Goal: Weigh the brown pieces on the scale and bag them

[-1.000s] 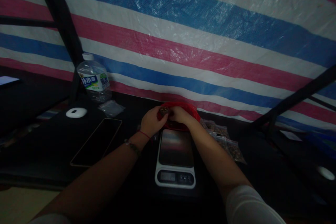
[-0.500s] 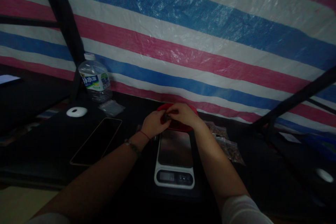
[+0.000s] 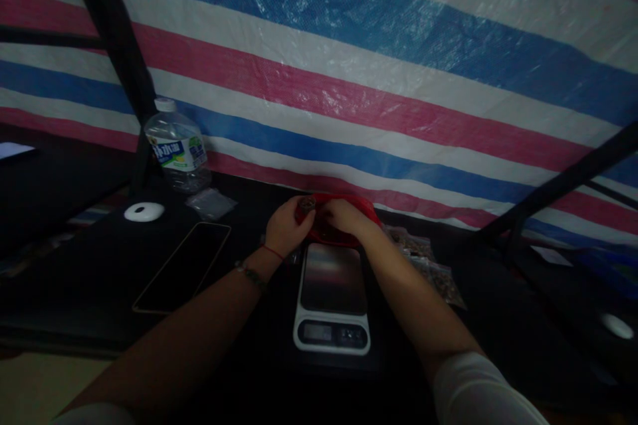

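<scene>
My left hand (image 3: 289,226) is closed around a small round cup (image 3: 308,202) with dark contents, held at the left side of a red plastic basket (image 3: 366,204). Inside that basket, the fingers of my right hand (image 3: 343,218) curl down together. Whatever they pinch is too dark to make out. Directly in front of the basket lies a white kitchen scale (image 3: 333,339) with a dark, shiny weighing plate (image 3: 333,279). Several clear zip bags (image 3: 441,279) of small brown pieces lie to the right of my right forearm.
On the left are a phone (image 3: 184,269), a white oval device (image 3: 144,212), a clear plastic packet (image 3: 212,203) and a large plastic bottle (image 3: 177,149). A striped tarp (image 3: 349,93) hangs behind the black table. Dark metal posts (image 3: 107,33) stand at the sides.
My hands have moved apart. The left hand has shifted slightly left with the small cup now visible in it, and the right hand has lowered into the red basket.
</scene>
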{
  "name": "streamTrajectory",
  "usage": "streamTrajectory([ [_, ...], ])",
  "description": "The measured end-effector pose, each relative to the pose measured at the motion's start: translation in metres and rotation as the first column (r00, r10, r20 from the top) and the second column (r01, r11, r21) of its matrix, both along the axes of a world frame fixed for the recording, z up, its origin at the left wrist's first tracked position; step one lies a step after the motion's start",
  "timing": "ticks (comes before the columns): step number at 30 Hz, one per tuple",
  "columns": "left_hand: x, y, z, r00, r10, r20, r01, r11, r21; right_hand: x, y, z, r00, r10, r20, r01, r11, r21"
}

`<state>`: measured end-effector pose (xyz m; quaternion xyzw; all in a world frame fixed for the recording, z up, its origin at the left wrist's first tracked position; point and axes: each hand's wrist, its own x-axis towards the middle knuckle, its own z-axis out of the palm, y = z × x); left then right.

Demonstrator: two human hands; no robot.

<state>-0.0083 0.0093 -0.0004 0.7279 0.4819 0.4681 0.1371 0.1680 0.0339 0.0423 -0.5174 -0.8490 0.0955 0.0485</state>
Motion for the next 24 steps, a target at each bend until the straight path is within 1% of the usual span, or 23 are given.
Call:
streamTrajectory([
  [5,-0.001,0.001,-0.001,1.0,-0.023,0.004,0.023,1.0,-0.012,-0.005,0.01,-0.021,0.999,0.023,-0.024,-0.024,0.997,-0.072],
  [10,-0.001,0.002,-0.001,1.0,-0.013,0.002,0.013,1.0,-0.024,-0.004,0.018,-0.032,0.999,0.038,-0.031,-0.04,0.997,-0.06],
  [14,0.0,0.001,-0.001,1.0,-0.018,-0.009,0.017,1.0,-0.015,-0.008,0.019,-0.035,0.999,0.031,-0.029,-0.033,0.999,-0.037],
  [18,0.0,0.001,-0.001,1.0,-0.001,-0.022,0.0,1.0,-0.014,-0.013,0.015,-0.034,0.997,0.04,-0.059,-0.04,0.999,-0.002],
  [24,0.0,0.002,-0.002,1.0,0.002,-0.029,-0.002,1.0,-0.02,-0.017,0.013,-0.032,0.999,0.012,-0.046,-0.013,1.0,-0.019],
])
